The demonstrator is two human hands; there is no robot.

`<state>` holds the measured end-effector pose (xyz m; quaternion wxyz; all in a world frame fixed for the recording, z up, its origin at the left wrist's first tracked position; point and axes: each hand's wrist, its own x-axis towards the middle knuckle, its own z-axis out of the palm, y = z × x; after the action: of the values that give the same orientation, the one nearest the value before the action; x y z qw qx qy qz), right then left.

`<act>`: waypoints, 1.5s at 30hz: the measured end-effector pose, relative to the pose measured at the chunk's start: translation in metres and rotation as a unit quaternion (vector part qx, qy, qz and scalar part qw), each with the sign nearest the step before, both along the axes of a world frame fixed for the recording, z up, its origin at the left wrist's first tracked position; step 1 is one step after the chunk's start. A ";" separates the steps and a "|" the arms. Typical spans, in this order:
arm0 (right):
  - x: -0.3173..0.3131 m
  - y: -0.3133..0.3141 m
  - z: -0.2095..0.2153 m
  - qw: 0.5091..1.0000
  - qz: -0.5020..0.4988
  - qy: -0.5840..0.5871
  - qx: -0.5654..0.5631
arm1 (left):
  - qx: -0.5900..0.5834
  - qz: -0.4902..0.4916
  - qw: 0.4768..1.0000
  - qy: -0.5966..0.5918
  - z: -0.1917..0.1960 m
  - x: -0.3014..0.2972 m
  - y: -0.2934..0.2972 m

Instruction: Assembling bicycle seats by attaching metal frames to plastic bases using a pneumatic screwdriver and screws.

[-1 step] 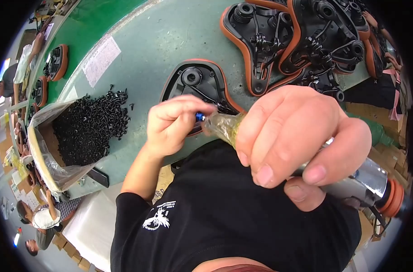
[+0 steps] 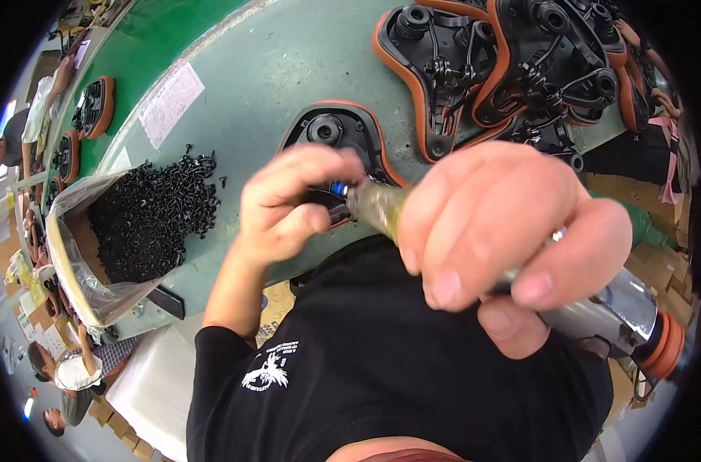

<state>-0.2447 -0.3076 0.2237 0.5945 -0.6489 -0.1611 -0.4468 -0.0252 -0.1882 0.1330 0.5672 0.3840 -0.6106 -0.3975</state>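
Note:
My right hand (image 2: 504, 231) is closed around a silver air screwdriver (image 2: 620, 312) with an orange rear end. Its nose, in a clear yellowish sleeve (image 2: 373, 204) with a blue tip (image 2: 339, 188), points left. The fingers of my left hand (image 2: 289, 204) pinch at that blue tip; whether a screw sits between them is hidden. Both hands hover over a black saddle base with an orange rim (image 2: 327, 127), lying underside up on the green table (image 2: 250, 69) near its front edge.
A heap of small black screws (image 2: 154, 212) spills from a plastic-lined box (image 2: 73, 262) on the left. Several more black and orange saddle bases (image 2: 504, 69) are stacked at the back right. A white paper label (image 2: 169, 104) lies on the table. Other people (image 2: 65, 369) are at the left.

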 end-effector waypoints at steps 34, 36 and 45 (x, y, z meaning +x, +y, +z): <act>0.044 -0.008 -0.012 0.984 -0.073 0.159 -0.017 | 0.000 0.096 0.982 -0.161 -0.058 0.057 -0.041; 0.011 -0.003 -0.002 0.983 -0.130 0.096 0.089 | 0.017 0.124 0.979 -0.159 -0.051 0.083 -0.039; -0.120 -0.045 -0.018 0.821 -0.438 0.123 0.345 | 0.047 0.602 0.785 -0.142 -0.043 0.270 0.002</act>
<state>-0.3646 -0.3529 0.2060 0.5364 -0.4532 0.3789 -0.6028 0.2449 -0.1862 0.0896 0.5795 0.7518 -0.3098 0.0553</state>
